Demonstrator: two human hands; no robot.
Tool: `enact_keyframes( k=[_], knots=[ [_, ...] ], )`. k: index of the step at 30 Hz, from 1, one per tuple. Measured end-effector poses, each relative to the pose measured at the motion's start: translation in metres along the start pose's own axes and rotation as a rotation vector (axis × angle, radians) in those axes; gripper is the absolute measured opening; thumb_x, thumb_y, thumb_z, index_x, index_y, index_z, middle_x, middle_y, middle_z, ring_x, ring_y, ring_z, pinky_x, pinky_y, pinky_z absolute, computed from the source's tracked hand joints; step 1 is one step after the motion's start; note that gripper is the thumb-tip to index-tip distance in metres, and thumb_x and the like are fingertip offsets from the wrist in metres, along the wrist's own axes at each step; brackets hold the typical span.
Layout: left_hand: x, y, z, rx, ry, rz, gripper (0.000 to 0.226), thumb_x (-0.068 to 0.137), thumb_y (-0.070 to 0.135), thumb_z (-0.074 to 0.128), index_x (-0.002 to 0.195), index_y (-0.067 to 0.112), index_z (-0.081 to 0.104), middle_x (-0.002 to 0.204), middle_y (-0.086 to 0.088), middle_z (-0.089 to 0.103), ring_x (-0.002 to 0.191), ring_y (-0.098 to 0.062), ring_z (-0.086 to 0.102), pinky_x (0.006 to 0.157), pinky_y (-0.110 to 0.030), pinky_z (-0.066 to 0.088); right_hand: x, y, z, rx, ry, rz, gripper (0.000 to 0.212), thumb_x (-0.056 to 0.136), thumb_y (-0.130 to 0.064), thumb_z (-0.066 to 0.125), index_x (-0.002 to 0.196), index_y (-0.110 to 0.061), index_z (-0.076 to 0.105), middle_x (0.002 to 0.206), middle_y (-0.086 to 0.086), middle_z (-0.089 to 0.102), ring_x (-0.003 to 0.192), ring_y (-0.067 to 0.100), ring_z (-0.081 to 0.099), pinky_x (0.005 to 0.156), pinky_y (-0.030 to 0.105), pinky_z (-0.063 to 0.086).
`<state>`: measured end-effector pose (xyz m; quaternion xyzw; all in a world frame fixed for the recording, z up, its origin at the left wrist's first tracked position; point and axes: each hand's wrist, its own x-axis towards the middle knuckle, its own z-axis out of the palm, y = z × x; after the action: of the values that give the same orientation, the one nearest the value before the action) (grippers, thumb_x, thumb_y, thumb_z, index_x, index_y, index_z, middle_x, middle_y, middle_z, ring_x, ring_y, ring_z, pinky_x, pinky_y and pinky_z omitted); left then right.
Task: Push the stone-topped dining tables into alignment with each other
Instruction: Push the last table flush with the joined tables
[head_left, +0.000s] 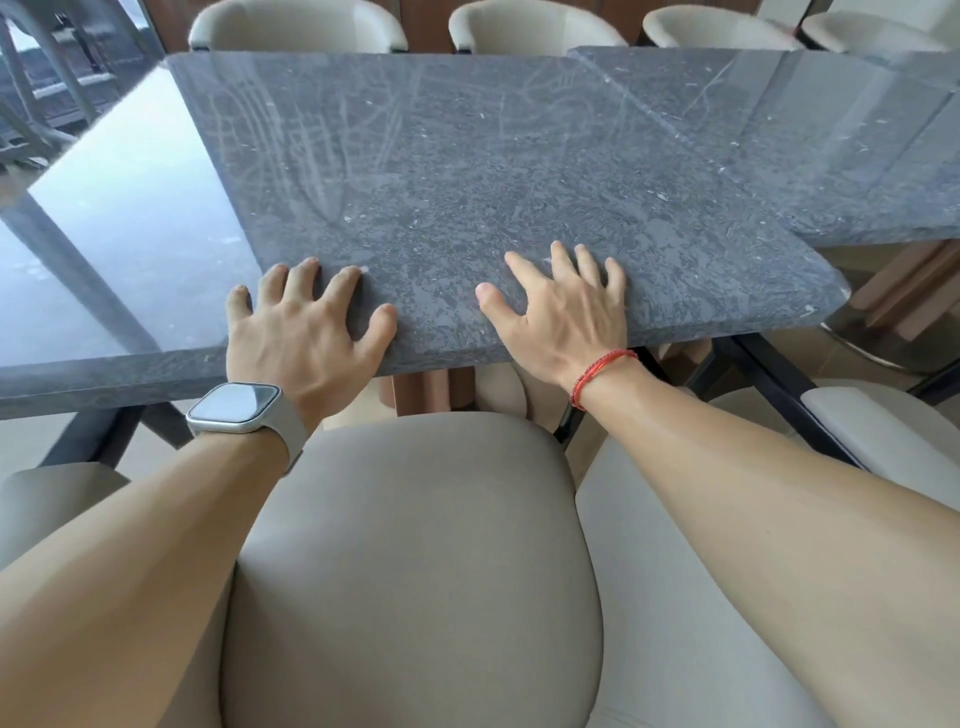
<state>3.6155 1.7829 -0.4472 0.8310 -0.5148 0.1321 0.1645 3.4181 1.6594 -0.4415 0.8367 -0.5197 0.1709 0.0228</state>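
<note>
A dark grey stone-topped table (467, 171) fills the middle of the view, its near edge slanting across the frame. To its left a second stone-topped table (119, 218) touches it, glossy with window glare. A third stone top (831, 145) meets it on the right, its near edge set farther back. My left hand (306, 327) rests at the seam between the left and middle tables, fingers spread on the stone. My right hand (566, 306) lies flat on the middle table close to its near edge, fingers spread.
A beige upholstered chair back (415, 545) stands right in front of me between my arms. More beige chairs (535, 26) line the far side, and another chair (883, 431) is at the right. Dark table legs (769, 384) show below.
</note>
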Motion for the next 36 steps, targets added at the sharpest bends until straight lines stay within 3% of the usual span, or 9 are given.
enact_keyframes(
  k=[3,14,22,30,36],
  knots=[
    [-0.001,0.001,0.004,0.004,0.042,0.009,0.065,0.092,0.066,0.031,0.135,0.028,0.06,0.138,-0.013,0.059,0.133,-0.037,0.047,0.111,-0.059,0.031,0.001,0.001,0.005,0.012,0.068,-0.002,0.068,0.088,-0.071,0.029,0.138,-0.036,0.059,0.147,0.019,0.052,0.14,0.038,0.039,0.114,0.055,0.022],
    [-0.001,-0.001,0.008,0.029,0.116,0.057,0.062,0.096,0.061,0.027,0.13,0.024,0.062,0.117,-0.009,0.064,0.118,-0.036,0.055,0.1,-0.056,0.04,-0.001,-0.001,0.01,0.066,0.16,-0.014,0.063,0.088,-0.061,0.031,0.129,-0.032,0.068,0.141,0.017,0.06,0.137,0.037,0.046,0.115,0.053,0.025],
    [0.004,0.002,0.006,0.028,0.133,0.083,0.061,0.096,0.058,0.026,0.126,0.02,0.064,0.11,-0.011,0.066,0.111,-0.038,0.058,0.091,-0.051,0.044,0.002,0.002,0.007,0.076,0.17,-0.05,0.055,0.088,-0.049,0.038,0.124,-0.026,0.072,0.133,0.018,0.065,0.134,0.039,0.049,0.114,0.051,0.028],
    [0.004,-0.003,0.003,0.017,0.141,0.076,0.052,0.097,0.051,0.027,0.11,0.017,0.065,0.095,-0.009,0.063,0.102,-0.039,0.059,0.081,-0.051,0.049,0.005,-0.007,0.007,0.059,0.14,-0.042,0.054,0.089,-0.048,0.037,0.124,-0.026,0.071,0.137,0.018,0.062,0.135,0.038,0.046,0.114,0.05,0.026],
    [0.011,0.002,0.01,0.025,0.185,0.058,0.049,0.096,0.049,0.029,0.102,0.016,0.065,0.088,-0.009,0.06,0.097,-0.038,0.059,0.079,-0.047,0.044,0.015,-0.001,0.014,0.074,0.144,-0.053,0.056,0.088,-0.048,0.035,0.125,-0.028,0.071,0.138,0.017,0.061,0.137,0.037,0.045,0.115,0.049,0.024]
  ],
)
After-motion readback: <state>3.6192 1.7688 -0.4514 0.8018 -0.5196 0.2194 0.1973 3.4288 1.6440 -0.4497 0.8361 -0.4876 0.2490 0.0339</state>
